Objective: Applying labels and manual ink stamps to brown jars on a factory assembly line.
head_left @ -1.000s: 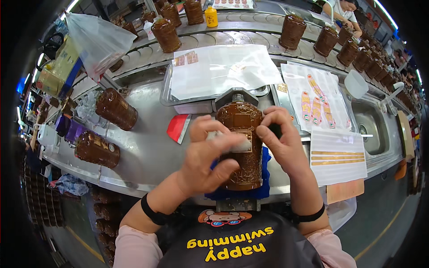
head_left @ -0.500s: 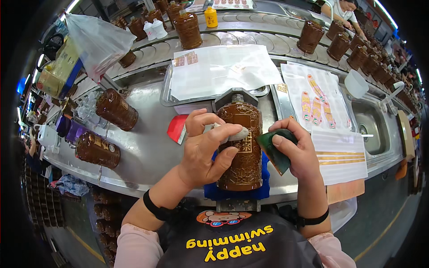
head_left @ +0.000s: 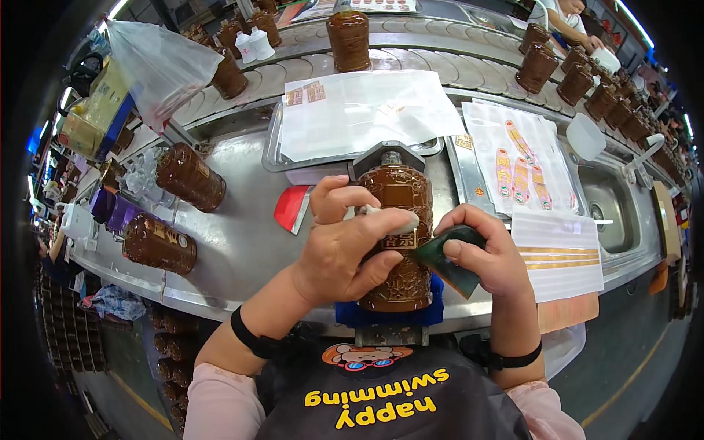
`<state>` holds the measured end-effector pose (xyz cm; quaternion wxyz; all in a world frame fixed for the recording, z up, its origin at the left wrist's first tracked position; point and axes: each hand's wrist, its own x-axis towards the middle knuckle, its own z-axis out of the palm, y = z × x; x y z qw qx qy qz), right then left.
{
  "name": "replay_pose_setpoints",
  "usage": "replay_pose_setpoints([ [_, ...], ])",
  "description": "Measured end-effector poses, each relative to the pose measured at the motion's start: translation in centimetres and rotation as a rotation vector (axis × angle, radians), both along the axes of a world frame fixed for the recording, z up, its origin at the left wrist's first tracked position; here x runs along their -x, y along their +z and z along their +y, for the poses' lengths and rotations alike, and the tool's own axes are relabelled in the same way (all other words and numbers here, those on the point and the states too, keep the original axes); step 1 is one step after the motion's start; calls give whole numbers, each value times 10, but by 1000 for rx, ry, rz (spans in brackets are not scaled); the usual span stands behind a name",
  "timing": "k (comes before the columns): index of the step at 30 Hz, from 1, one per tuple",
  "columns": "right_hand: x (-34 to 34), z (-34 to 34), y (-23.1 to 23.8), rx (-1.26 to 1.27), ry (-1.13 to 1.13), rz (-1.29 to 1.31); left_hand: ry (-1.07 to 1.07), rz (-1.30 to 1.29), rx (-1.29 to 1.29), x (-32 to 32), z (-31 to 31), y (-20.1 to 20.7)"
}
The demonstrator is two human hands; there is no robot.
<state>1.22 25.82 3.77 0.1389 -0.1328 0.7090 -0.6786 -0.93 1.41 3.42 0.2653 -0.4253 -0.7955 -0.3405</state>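
Observation:
In front of me a brown embossed bottle (head_left: 396,286) lies on its back on a blue cloth (head_left: 433,312), its neck pointing away, in a dark holder (head_left: 411,158). A gold label (head_left: 400,240) is on its upper side. My left hand (head_left: 345,235) is closed over the bottle, with a whitish cloth wad (head_left: 413,219) between its fingers, just beyond the label. My right hand (head_left: 488,249) pinches a dark green scraper (head_left: 456,268), its tip at the bottle's right side beside the label. Part of the label's left edge is close to my left fingers.
Two brown bottles (head_left: 189,178) lie on the left of the steel bench. A red-and-white scraper (head_left: 290,209) rests nearer. Beyond are a paper-covered tray (head_left: 359,125) and a sticker sheet (head_left: 480,132); a sink (head_left: 609,213) is at right. Bottles ride a conveyor (head_left: 433,62); a person sits far right.
My left hand with the cloth wad has shifted slightly right. The green scraper has moved left and down, with its tip now at the label's edge. The conveyor's bottles have moved along.

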Motion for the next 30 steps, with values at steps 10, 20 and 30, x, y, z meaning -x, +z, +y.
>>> replay_pose_setpoints([
  [10,3,9,5,8,-181,88,-77,-4,146,-15,4,1],
  [20,14,-27,48,-330,393,777,126,-328,-385,-45,-18,-34],
  [30,45,-46,40,-587,-301,951,164,-316,-418,-45,-21,-47],
])
